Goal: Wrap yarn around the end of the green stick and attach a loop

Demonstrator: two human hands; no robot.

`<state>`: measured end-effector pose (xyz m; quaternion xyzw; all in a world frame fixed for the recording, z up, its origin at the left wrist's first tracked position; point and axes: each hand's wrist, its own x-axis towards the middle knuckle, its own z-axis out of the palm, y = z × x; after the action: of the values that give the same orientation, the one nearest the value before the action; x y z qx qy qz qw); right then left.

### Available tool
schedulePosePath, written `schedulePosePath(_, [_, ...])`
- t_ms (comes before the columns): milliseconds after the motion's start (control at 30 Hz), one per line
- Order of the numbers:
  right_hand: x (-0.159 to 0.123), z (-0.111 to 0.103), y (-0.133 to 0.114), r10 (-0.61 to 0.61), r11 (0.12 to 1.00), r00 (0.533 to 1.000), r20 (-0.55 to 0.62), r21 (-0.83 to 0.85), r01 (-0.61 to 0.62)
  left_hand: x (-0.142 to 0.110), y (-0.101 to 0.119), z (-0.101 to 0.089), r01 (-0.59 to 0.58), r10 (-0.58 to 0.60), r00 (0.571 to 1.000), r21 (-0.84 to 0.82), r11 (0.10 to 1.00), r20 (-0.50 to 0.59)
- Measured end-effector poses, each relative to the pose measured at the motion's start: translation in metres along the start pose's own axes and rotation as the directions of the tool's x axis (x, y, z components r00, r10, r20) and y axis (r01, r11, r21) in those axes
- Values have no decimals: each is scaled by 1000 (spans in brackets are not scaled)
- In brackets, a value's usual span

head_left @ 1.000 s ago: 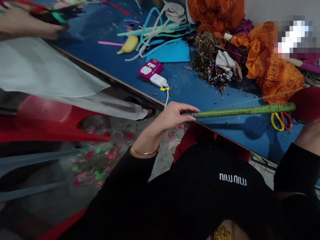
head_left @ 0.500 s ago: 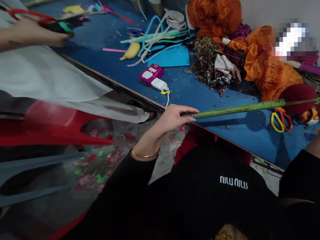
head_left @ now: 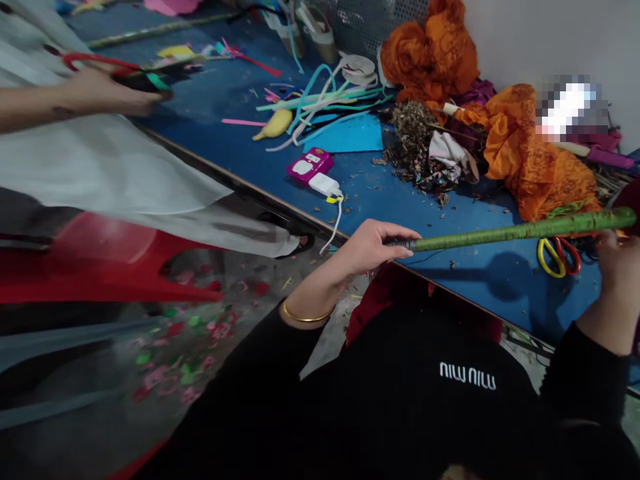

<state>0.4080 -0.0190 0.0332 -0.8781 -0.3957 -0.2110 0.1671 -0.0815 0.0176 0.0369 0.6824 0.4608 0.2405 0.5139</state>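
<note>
A slim stick wrapped in green thread [head_left: 500,235] is held level over the table's front edge. My left hand [head_left: 377,245] pinches its thin grey end between thumb and fingers; a gold bangle circles that wrist. At the right edge of the view, my right hand [head_left: 620,263] is just under the stick's thick end, its fingers curled and blurred. What those fingers grip is hidden. Beyond that end a dark red rounded thing [head_left: 631,195] is partly in view. Scissors with yellow and red handles [head_left: 559,258] lie on the table below the stick.
On the blue table [head_left: 475,267] are orange cloth bundles [head_left: 545,173], dried plant bits [head_left: 413,130], coloured strips [head_left: 325,100] and a purple socket [head_left: 311,165] with a white plug. At left, a co-worker's hand [head_left: 110,90] holds red-handled scissors. A red stool [head_left: 100,257] stands below.
My right hand, mostly out of view half a second ago, is back at the stick's thick end. The stick has shifted right with my left hand. The view has tilted slightly upward.
</note>
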Motion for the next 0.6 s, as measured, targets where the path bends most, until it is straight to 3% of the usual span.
schedulePosePath(33, [-15,-3,-9,10,998,999,41,63,-13,4,4,4,-11,11,1000,-27,1000,-3])
schedulePosePath(100, [-49,-11,-30,-116,976,990,86,193,97,11,10,12,-9,9,1000,-100,995,0])
schedulePosePath(133, [-68,-15,-43,-256,891,962,90,409,199,15,13,17,6,-5,1000,-142,990,6])
schedulePosePath(200, [-102,-21,-69,-431,654,900,73,712,255,22,17,26,38,-32,999,-215,976,28])
schedulePosePath(300, [-141,-21,-110,-528,445,839,134,885,139,32,19,37,48,-30,997,-289,956,64])
schedulePosePath(400, [-163,-17,-144,-597,279,763,245,956,-89,39,18,44,51,-23,996,-321,946,92])
schedulePosePath(467, [-172,-18,-156,-659,242,687,305,951,-191,42,17,46,52,-25,996,-325,944,87])
schedulePosePath(500, [-176,-21,-158,-673,251,670,313,949,-190,43,16,47,50,-27,997,-325,944,77])
schedulePosePath(533, [-180,-24,-158,-670,271,679,299,951,-151,44,15,48,49,-30,998,-326,944,61])
schedulePosePath(600, [-185,-32,-155,-633,284,751,187,959,0,46,12,49,54,-46,998,-332,942,33])
